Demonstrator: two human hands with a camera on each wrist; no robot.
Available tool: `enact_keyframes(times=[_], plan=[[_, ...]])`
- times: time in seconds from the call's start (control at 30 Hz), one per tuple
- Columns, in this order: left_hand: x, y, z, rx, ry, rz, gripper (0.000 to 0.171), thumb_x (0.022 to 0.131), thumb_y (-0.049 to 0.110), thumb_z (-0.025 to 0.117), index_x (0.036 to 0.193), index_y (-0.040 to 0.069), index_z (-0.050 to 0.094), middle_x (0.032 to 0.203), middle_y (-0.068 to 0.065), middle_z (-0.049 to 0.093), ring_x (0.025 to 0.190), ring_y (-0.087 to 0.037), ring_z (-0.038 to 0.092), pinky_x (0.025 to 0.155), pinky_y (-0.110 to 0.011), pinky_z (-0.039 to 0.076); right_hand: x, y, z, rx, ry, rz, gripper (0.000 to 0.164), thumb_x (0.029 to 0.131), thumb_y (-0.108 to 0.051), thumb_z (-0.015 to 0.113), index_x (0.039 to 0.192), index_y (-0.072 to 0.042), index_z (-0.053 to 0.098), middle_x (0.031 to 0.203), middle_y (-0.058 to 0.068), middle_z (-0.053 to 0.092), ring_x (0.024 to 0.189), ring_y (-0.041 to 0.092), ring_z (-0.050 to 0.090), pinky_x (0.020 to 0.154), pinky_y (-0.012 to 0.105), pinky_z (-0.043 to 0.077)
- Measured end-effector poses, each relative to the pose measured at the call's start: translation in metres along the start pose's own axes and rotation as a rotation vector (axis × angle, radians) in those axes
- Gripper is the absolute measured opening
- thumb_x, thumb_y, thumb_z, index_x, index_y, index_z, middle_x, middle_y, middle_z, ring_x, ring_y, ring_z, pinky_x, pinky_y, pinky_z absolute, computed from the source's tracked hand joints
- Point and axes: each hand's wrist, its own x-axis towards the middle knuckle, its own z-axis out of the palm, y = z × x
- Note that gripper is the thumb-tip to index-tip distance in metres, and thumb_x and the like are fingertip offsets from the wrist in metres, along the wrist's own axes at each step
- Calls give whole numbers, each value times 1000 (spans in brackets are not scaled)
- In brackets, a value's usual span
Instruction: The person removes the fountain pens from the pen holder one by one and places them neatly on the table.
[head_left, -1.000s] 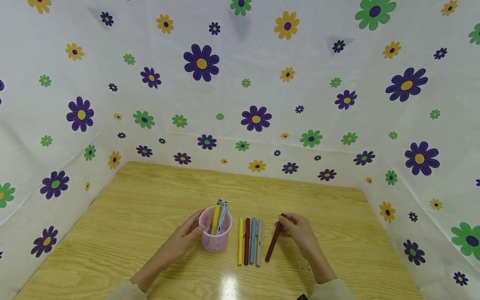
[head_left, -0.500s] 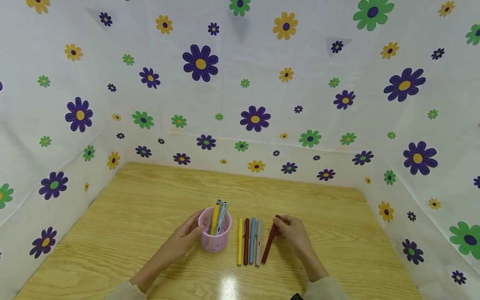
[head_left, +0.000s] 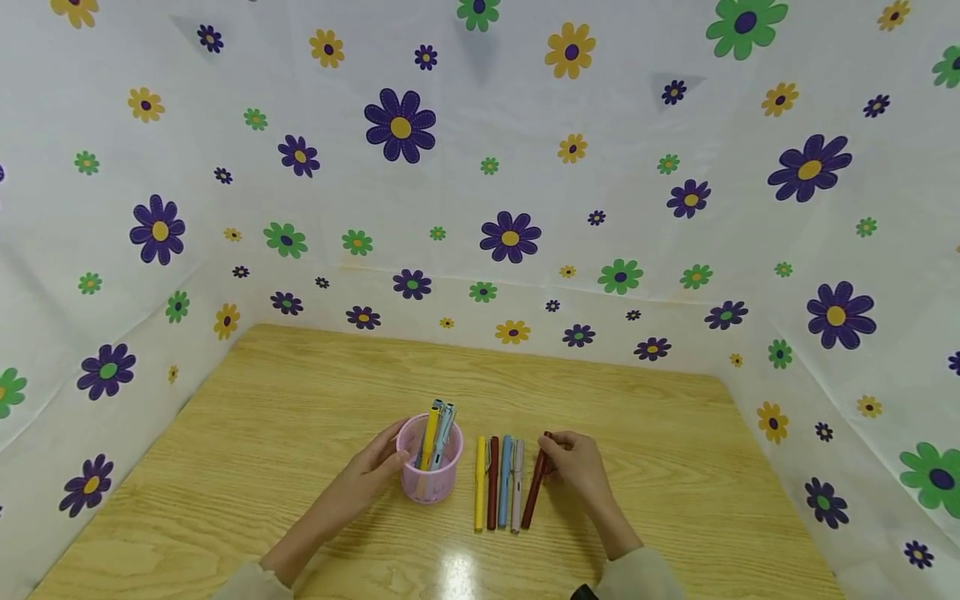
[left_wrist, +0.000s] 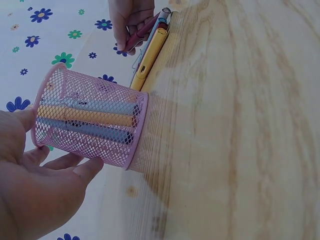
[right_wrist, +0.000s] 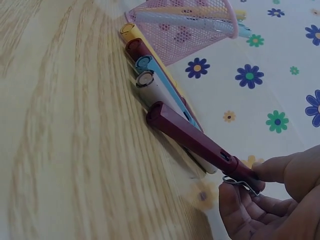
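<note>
- On the near half of the wooden table (head_left: 300, 383), we have the pink mesh cup (head_left: 430, 490), upright, and the left hand (head_left: 369, 471) has it clasped, thumb at the rim, fingers round the wall.
- Inside the cup, a leaning yellow pen (head_left: 430, 437) and some bluish pens (head_left: 442, 437) crowd together, ends poking above the rim.
- Just right of that, four pens lie side by side: lying yellow pen (head_left: 479, 500), flat dark-red pen (head_left: 492, 500), blue pen (head_left: 504, 500), pale mauve pen (head_left: 517, 504).
- And over to the right, the right hand (head_left: 581, 468) pinches the slanted dark-red pen (head_left: 535, 490), thumb against fingers, clamped near its metal clip (right_wrist: 240, 184)!
- Its free end points toward the person, just beside the pale mauve pen; whether that end touches the wood, I cannot tell.
- Behind it all, a white sheet (head_left: 457, 192) blooms with purple, green and yellow flowers.
</note>
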Motion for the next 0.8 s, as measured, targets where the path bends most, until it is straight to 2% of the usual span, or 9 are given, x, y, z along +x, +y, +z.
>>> enact_keyframes(times=[0.3, 0.6, 0.8], plan=[[0, 0, 0, -5, -1, 2, 58, 113, 22, 45, 165, 8, 22, 167, -23, 25, 153, -40, 24, 123, -54, 25, 1, 1, 6, -96, 12, -24, 31, 100, -10, 67, 117, 15, 68, 83, 14, 72, 61, 21, 66, 52, 31, 59], [0, 1, 1, -1, -1, 2, 58, 113, 22, 45, 165, 8, 23, 167, -22, 24, 153, -41, 24, 123, -56, 24, 4, 4, 10, -240, 54, -68, 28, 97, -13, 71, 108, 12, 72, 76, 6, 70, 59, 12, 57, 49, 23, 46], [-1, 1, 0, 2, -5, 4, 58, 113, 23, 45, 165, 10, 23, 167, -23, 25, 153, -42, 24, 122, -57, 25, 5, 4, 13, -271, 67, -70, 25, 95, -12, 72, 105, 11, 73, 76, 6, 70, 60, 12, 59, 50, 24, 48]])
